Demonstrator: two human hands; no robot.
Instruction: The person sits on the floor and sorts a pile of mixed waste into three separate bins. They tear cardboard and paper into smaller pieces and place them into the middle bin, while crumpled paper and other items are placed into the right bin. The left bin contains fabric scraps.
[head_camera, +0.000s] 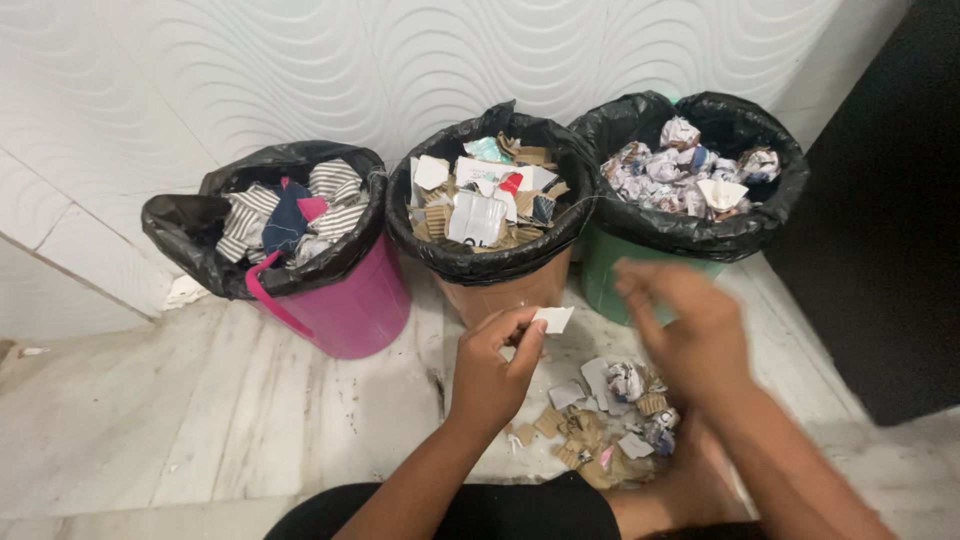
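Pale marble floor (200, 420), white wavy-relief wall behind, dark panel at right.

Nearest you: scrap pile (610, 425) on the floor between your arms — torn cardboard bits, crumpled paper balls, small white pieces. All loose and light, prob. shifts at a touch.

Your left hand (490, 375) is above the pile's left edge, fingers pinched on a small white card scrap (553, 319), held by one edge w/ most of it sticking out free. Looks thin, light, semi-stiff; bends easily, not fragile. An edge pinch seems enough, no squeeze needed.

Your right hand (690, 330) is motion-blurred over the pile; can't tell if its fingers are curled or loose, nothing visible in them.

Further back, three bins w/ black liners in a row vs. the wall: pink bin (345, 310) left, striped cloth inside; brown bin (505, 290) centre, cardboard and card pieces heaped to the rim; green bin (605, 275) right, crumpled paper. Bins touch or nearly so. Liner rims flop outward; brown bin's heap sits high.
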